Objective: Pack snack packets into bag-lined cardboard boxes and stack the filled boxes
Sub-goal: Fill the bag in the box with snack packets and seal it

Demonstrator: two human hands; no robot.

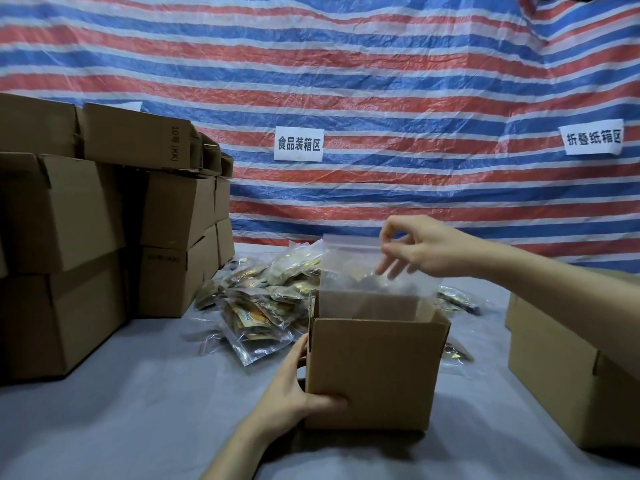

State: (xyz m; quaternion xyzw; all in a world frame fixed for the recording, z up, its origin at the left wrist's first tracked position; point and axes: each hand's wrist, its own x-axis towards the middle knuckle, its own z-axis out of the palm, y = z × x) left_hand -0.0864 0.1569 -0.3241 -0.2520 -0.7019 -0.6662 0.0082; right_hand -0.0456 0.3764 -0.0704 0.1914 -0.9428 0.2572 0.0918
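Note:
An open cardboard box (pixel 374 372) stands on the grey table in front of me. A clear zip bag (pixel 349 271) sticks up out of it, its top well above the box rim. My left hand (pixel 298 386) grips the box's near left corner, thumb on the front face. My right hand (pixel 412 247) pinches the bag's top edge at its right side, other fingers spread behind the plastic. A heap of snack packets (pixel 263 303) in clear wrappers lies just behind and left of the box.
Closed cardboard boxes (pixel 69 237) are stacked several high on the left. More boxes (pixel 561 368) stand at the right edge under my right forearm. A striped tarp (pixel 381 81) with two white paper labels hangs behind the table (pixel 138 410).

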